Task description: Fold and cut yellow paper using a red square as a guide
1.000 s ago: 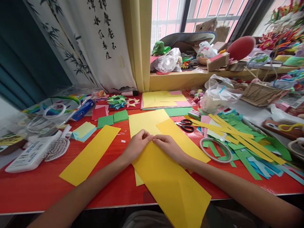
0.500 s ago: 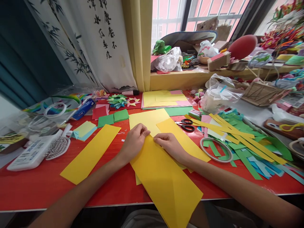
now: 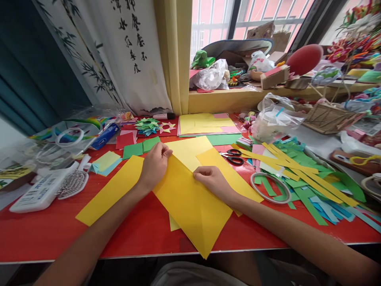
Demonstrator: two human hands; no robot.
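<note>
A folded sheet of yellow paper (image 3: 193, 206) slants across the front of the red table between my hands. My left hand (image 3: 156, 163) pinches its upper left corner. Farther down the right-hand edge, my right hand (image 3: 211, 180) grips it with closed fingers. Beneath lies a paler yellow sheet (image 3: 190, 147), mostly covered. One yellow strip (image 3: 114, 188) rests to the left, partly behind my left forearm, and another yellow piece (image 3: 238, 174) lies beyond my right hand.
Black-handled scissors (image 3: 234, 159) and a roll of tape (image 3: 270, 188) lie to the right, beside a heap of green, blue and yellow strips (image 3: 315, 178). Stacked paper (image 3: 205, 124) is at the back. A hairbrush (image 3: 73, 184) and a white box (image 3: 41, 192) sit at the left.
My left hand has moved left and up with the paper's corner, away from my right hand. The paper's lower end has risen and shifted left. My right hand stays nearly in place.
</note>
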